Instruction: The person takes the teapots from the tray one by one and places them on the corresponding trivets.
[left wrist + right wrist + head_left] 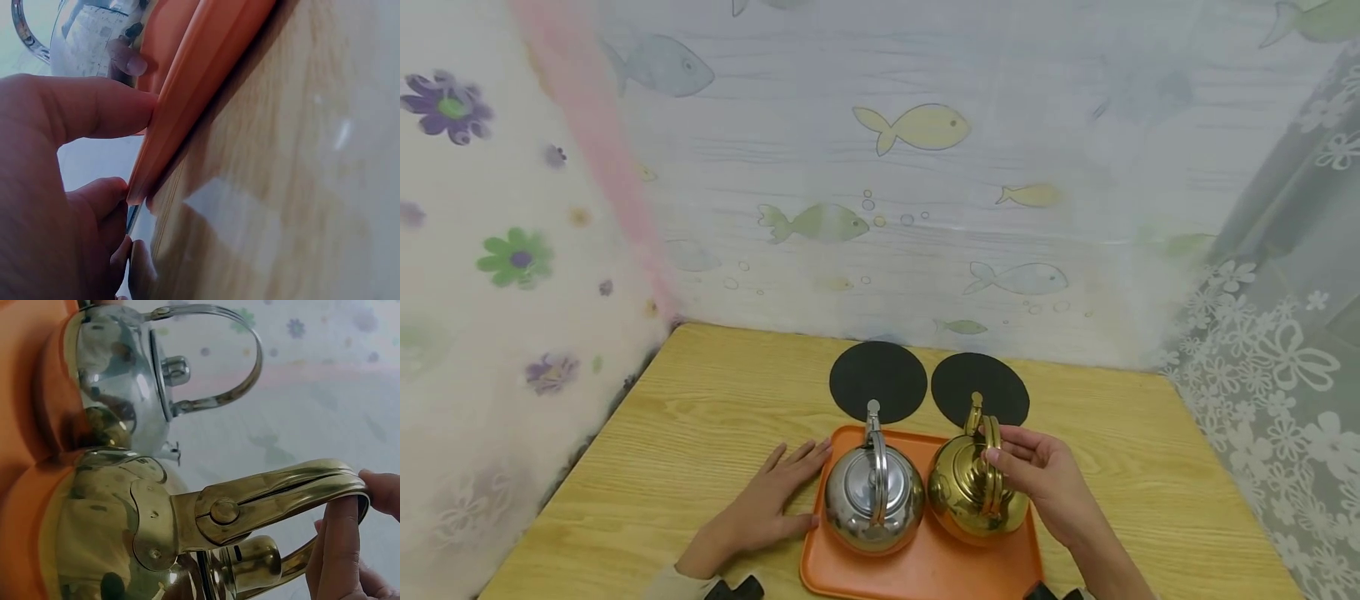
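Note:
On an orange tray (940, 575) stand a silver teapot (872, 521) at the left and a gold teapot (958, 492) at the right, both with spouts toward the back. My right hand (1037, 471) pinches the arched handle of the gold teapot between thumb and fingers; the right wrist view shows the handle (281, 494) upright above the lid. My left hand (767, 504) lies with fingers spread at the tray's left side. Thumb and fingertips touch the tray's rim (181, 94) in the left wrist view. Nobody holds the silver teapot.
Two round black mats (877, 379) lie side by side behind the tray, near the back edge of the wooden table (700, 400). Fish-printed sheeting (910, 208) hangs behind the table, with a flowered sheet (497, 350) on the left and lace curtain (1292, 375) on the right.

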`<state>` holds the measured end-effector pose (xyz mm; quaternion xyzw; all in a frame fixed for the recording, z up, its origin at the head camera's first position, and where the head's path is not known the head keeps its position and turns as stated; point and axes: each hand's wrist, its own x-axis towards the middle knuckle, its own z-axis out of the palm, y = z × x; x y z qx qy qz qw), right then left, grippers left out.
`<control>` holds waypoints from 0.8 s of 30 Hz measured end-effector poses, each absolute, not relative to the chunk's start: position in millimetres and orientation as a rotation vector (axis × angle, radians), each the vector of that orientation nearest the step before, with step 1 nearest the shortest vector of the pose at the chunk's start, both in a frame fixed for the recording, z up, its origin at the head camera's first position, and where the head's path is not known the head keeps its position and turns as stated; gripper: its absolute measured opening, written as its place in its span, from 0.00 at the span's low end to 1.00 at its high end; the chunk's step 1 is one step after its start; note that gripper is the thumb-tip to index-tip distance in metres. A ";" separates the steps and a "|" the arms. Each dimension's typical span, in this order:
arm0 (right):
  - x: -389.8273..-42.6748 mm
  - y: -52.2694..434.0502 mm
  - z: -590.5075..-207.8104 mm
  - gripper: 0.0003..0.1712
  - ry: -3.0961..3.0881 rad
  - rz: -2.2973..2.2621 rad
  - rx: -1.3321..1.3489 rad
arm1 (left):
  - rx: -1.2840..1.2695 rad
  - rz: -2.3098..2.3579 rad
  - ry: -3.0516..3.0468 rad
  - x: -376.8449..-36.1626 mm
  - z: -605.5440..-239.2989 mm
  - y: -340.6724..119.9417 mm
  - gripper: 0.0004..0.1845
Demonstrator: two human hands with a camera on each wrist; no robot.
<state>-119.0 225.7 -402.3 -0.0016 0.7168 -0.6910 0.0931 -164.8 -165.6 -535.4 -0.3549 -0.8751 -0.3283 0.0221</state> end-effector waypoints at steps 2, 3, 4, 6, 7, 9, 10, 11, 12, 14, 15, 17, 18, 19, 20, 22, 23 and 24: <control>-119.1 224.8 -401.8 0.33 2.142 -2.045 0.016 | -1.094 -1.009 -2.707 -164.3 -535.5 -165.6 0.43; -119.1 224.4 -401.7 0.33 2.149 -2.043 0.022 | -1.092 -1.013 -2.708 -164.1 -535.5 -165.7 0.43; -119.1 223.9 -401.4 0.33 2.155 -2.042 0.026 | -1.086 -1.027 -2.713 -164.1 -535.5 -165.7 0.43; -119.0 222.9 -400.8 0.32 2.167 -2.039 0.032 | -1.084 -1.029 -2.713 -164.2 -535.6 -165.8 0.43; -119.0 222.5 -400.4 0.32 2.175 -2.035 0.034 | -1.086 -1.026 -2.709 -164.6 -535.8 -165.9 0.43; -119.2 221.8 -400.1 0.32 2.188 -2.031 0.041 | -1.096 -1.021 -2.703 -166.1 -536.2 -166.3 0.42; -119.1 221.4 -399.7 0.32 2.194 -2.030 0.047 | -1.099 -1.014 -2.701 -167.0 -536.3 -166.4 0.42; -118.9 221.1 -399.3 0.31 2.200 -2.028 0.060 | -1.101 -1.011 -2.703 -167.9 -537.3 -166.7 0.42; -118.5 220.8 -399.3 0.31 2.207 -2.027 0.073 | -1.104 -1.002 -2.699 -168.4 -537.4 -166.6 0.42; -117.6 219.9 -399.5 0.30 2.210 -2.042 0.085 | -1.104 -1.000 -2.707 -168.5 -537.5 -166.5 0.43; -116.9 219.5 -399.8 0.29 2.213 -2.049 0.086 | -1.101 -1.000 -2.712 -168.2 -537.8 -166.5 0.43; -115.9 218.5 -400.4 0.28 2.217 -2.064 0.091 | -1.095 -0.994 -2.713 -167.1 -538.0 -166.5 0.43; -115.7 217.9 -400.6 0.28 2.218 -2.075 0.089 | -1.095 -0.984 -2.706 -166.4 -537.0 -166.3 0.43; -115.5 217.3 -400.6 0.27 2.220 -2.085 0.085 | -1.093 -0.979 -2.706 -166.1 -537.0 -166.5 0.43; -115.3 216.8 -400.3 0.27 2.224 -2.092 0.086 | -1.092 -0.974 -2.705 -165.8 -536.5 -166.5 0.43; -114.9 215.6 -399.7 0.26 2.228 -2.105 0.095 | -1.093 -0.968 -2.704 -165.4 -535.7 -166.5 0.43; -114.7 214.9 -399.5 0.25 2.228 -2.114 0.101 | -1.094 -0.968 -2.705 -165.2 -535.3 -166.4 0.42; -114.3 214.5 -399.6 0.25 2.229 -2.120 0.105 | -1.094 -0.972 -2.707 -164.9 -535.0 -166.4 0.42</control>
